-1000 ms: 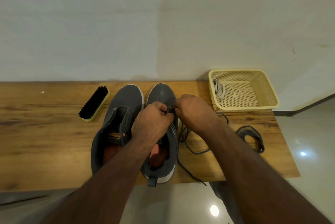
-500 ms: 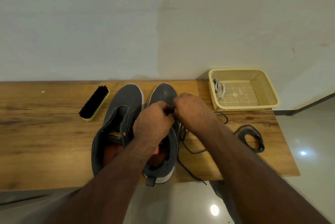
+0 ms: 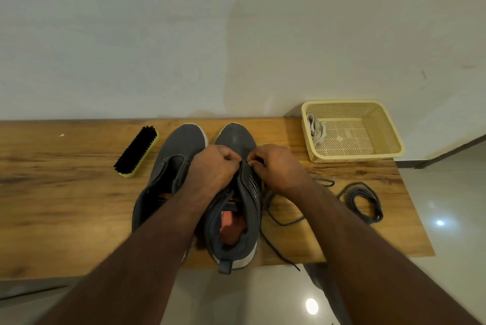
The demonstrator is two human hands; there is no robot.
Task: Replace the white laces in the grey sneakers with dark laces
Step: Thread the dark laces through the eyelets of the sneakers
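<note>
Head view. Two grey sneakers stand side by side on the wooden table (image 3: 65,193), toes toward 12 o'clock and heels toward 6 o'clock, so each long axis runs from the viewer to the wall. The left sneaker (image 3: 168,166) is unlaced, its eyelets bare. The right sneaker (image 3: 236,219) is the one being worked on; its heel slightly overhangs the near table edge.

The left hand (image 3: 213,166) and right hand (image 3: 278,166) meet over the front eyelets of the right sneaker. Both have their fingers curled tight. They appear to pinch the dark lace (image 3: 278,222) at the eyelet row, though the pinch itself is hidden between the knuckles. This lace trails off at 3 o'clock of the shoe, loops across the table, and one end hangs past the near edge toward 5 o'clock.

Judged step: threading the dark lace through the lowest eyelets of the right sneaker. The next move probably calls for drawing the lace through and evening its two ends before crossing to the next pair of eyelets.

A second dark lace (image 3: 363,201) lies coiled at 3 o'clock, well apart from the shoes. The white laces (image 3: 315,130) lie in the yellow basket (image 3: 389,140) at 2 o'clock. A shoe brush (image 3: 136,151) lies at 10 o'clock, just beside the left sneaker.
</note>
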